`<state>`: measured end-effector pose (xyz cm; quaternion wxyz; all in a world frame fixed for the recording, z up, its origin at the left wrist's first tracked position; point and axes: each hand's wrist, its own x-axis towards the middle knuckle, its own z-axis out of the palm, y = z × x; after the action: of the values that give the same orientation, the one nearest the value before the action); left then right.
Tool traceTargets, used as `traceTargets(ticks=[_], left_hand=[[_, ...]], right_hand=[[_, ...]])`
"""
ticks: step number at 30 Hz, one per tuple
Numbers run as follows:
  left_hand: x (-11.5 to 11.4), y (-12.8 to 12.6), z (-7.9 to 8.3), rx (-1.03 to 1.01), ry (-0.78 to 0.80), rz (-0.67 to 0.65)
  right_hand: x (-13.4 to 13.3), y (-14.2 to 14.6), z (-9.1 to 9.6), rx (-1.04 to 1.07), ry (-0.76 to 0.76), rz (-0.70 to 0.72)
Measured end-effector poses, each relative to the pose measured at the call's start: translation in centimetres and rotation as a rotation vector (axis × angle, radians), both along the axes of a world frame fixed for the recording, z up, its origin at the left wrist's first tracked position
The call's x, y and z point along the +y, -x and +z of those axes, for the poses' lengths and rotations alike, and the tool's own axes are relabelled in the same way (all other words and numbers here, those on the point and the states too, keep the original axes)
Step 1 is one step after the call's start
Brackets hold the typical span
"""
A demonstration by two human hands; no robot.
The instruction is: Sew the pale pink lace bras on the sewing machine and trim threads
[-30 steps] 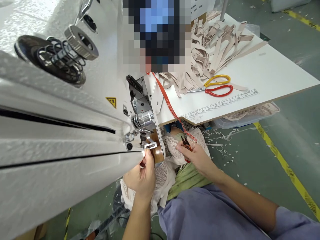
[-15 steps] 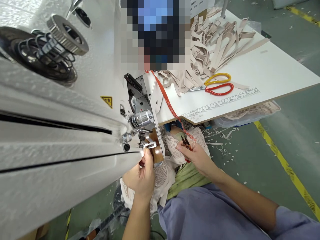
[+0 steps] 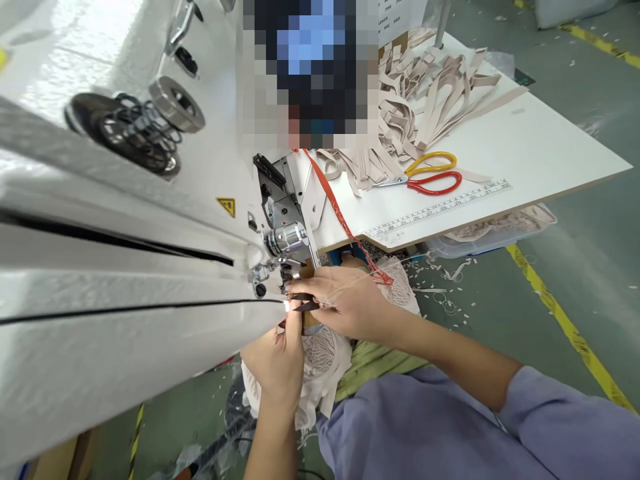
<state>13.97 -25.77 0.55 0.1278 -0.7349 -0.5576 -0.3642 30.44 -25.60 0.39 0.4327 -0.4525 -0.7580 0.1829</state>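
Note:
A big white sewing machine (image 3: 125, 267) fills the left of the view, its metal needle area (image 3: 283, 260) at centre. My left hand (image 3: 277, 363) is closed, pinching white lace fabric (image 3: 323, 357) just under the presser foot. My right hand (image 3: 340, 300) has reached across to the needle area, fingers closed around small dark thread snips (image 3: 305, 303) whose tips point left, close to my left fingers. A red elastic trim (image 3: 340, 217) runs down from the machine to the lace.
A white table (image 3: 540, 150) behind carries a heap of beige straps (image 3: 420, 113), red-and-yellow scissors (image 3: 433, 175) and a printed ruler along its edge (image 3: 440, 210). A plastic bin (image 3: 500, 233) sits beneath. Scraps litter the green floor with yellow line (image 3: 565, 327).
My right hand moved left from beside the red trim to the needle area, bringing the snips up to my left fingers. The left hand stayed put.

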Motion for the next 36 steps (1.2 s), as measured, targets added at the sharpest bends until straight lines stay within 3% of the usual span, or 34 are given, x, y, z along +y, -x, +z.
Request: traceTargets(ticks=[4, 7, 11, 15, 17, 21, 24, 28, 30, 32, 34, 36], left_hand=[[0.3, 0.8, 0.2, 0.068, 0.04, -0.018], [0.5, 1.4, 0.3, 0.131, 0.011, -0.072], [0.4, 1.6, 1.1, 0.22, 0.019, -0.199], [0.0, 1.2, 1.8, 0.295, -0.017, -0.201], [-0.5, 1.2, 2.2, 0.242, -0.082, -0.251], [-2.1, 2.0, 2.1, 0.054, -0.074, -0.478], [-3.1, 3.2, 0.0, -0.037, -0.043, -0.484], [-3.2, 4.4, -6.0, 0.119, 0.308, -0.216], [-3.0, 4.6, -9.2, 0.257, 0.506, -0.126], [-2.9, 4.6, -11.5, 0.32, 0.621, -0.111], [-3.0, 4.6, -12.8, 0.309, 0.654, -0.153], [-3.5, 4.7, -12.8, 0.265, 0.643, -0.213]], right_hand=[[1.4, -0.4, 1.2, -0.071, -0.02, 0.117], [1.5, -0.7, 1.9, -0.087, 0.013, 0.111], [1.3, -0.4, 2.8, -0.16, 0.062, 0.045], [0.9, 0.3, 3.2, -0.252, 0.087, -0.073], [0.5, 0.6, 3.5, -0.276, 0.079, -0.139], [-0.5, -0.1, 3.9, -0.219, 0.065, -0.228], [-1.0, -1.9, 3.3, 0.0, 0.118, -0.295], [-1.8, -5.8, -0.2, 0.194, 0.365, -0.394], [-3.1, -8.2, -2.8, 0.043, 0.537, -0.39], [-4.9, -10.5, -5.3, -0.247, 0.655, -0.353], [-6.7, -12.0, -7.3, -0.45, 0.739, -0.286], [-7.9, -12.1, -8.7, -0.479, 0.768, -0.214]])
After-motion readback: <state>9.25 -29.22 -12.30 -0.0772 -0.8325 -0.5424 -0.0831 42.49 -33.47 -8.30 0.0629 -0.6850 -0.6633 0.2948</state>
